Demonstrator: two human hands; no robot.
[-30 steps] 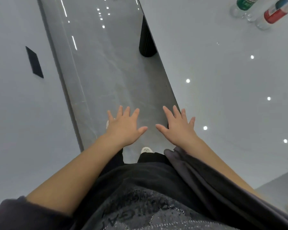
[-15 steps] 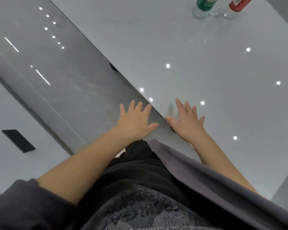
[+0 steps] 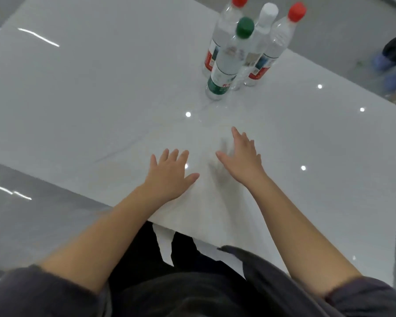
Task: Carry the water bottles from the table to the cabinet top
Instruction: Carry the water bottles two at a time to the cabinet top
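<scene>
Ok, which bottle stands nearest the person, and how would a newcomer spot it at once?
Start at the white table and find the cluster of four upright bottles at its far side. The green-capped bottle stands at the front, closest to the open hands. It alone has a green cap and green label; its neighbours have red or white caps.

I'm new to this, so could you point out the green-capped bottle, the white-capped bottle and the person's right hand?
Green-capped bottle (image 3: 223, 65): head view, on its clear body above the label.
White-capped bottle (image 3: 269, 10): head view, on its cap.
Right hand (image 3: 242, 159): head view, on its back.
</scene>
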